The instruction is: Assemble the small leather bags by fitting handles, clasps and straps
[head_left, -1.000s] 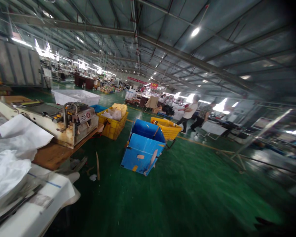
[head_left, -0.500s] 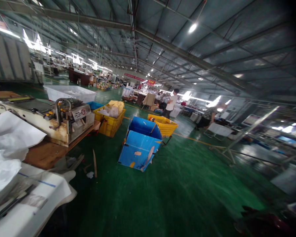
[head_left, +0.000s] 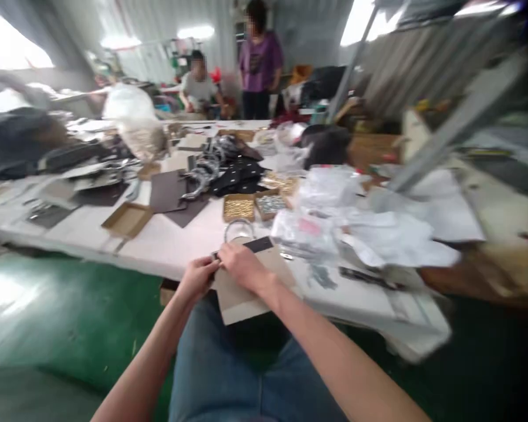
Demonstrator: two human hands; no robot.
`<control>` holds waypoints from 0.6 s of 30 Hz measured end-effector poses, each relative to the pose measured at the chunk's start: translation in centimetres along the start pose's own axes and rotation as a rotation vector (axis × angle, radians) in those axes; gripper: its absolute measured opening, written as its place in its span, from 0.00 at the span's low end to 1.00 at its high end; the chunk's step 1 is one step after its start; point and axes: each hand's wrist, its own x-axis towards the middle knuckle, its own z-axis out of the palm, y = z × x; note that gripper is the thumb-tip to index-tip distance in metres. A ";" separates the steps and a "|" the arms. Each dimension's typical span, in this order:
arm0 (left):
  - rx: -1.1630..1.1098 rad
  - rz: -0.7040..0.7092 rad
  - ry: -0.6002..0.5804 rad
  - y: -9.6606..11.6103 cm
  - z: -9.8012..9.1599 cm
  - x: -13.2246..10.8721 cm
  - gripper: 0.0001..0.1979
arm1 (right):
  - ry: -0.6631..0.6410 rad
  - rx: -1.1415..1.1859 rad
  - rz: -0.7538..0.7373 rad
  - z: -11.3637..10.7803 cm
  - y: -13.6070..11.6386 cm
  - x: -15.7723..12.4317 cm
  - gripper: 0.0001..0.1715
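Observation:
At the table's near edge, my left hand [head_left: 200,275] is closed, its fingertips pinched at a small dark piece [head_left: 215,255] too blurred to name. My right hand [head_left: 241,265] meets it there, fingers bent together over the same spot; what lies under them is hidden. Below my right hand is a beige flat board [head_left: 242,302], with a dark strip [head_left: 260,244] along its far side, sticking out over my lap. Just beyond stand a clear ring-shaped object [head_left: 239,230], a small box of gold-coloured pieces [head_left: 239,208] and a box of silvery pieces [head_left: 270,204].
An open cardboard tray [head_left: 127,220] and dark flat sheets [head_left: 167,192] lie to the left. Black strapped items [head_left: 240,174] are heaped behind. Clear plastic bags [head_left: 330,190] and a dark-handled tool [head_left: 369,278] are at right. Two people [head_left: 259,64] are across the table.
The view has swung from the open green floor with blue and yellow bins to the worktable. Both my hands, out of sight before, now show at its edge with the board.

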 end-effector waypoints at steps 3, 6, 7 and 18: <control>-0.047 0.000 0.033 -1.8 -4.4 -0.2 0.23 | -0.012 0.042 -0.162 2.1 -1.4 2.0 0.05; -0.101 0.021 -0.014 -3.3 -4.5 0.8 0.22 | 0.010 0.121 -0.181 1.8 -0.1 1.5 0.06; -0.114 0.020 -0.026 -3.6 -4.4 1.1 0.22 | 0.000 0.180 -0.181 1.4 0.4 1.4 0.07; -0.213 0.166 -0.047 -5.8 -4.9 1.8 0.18 | 0.009 0.879 0.269 1.3 2.6 0.8 0.21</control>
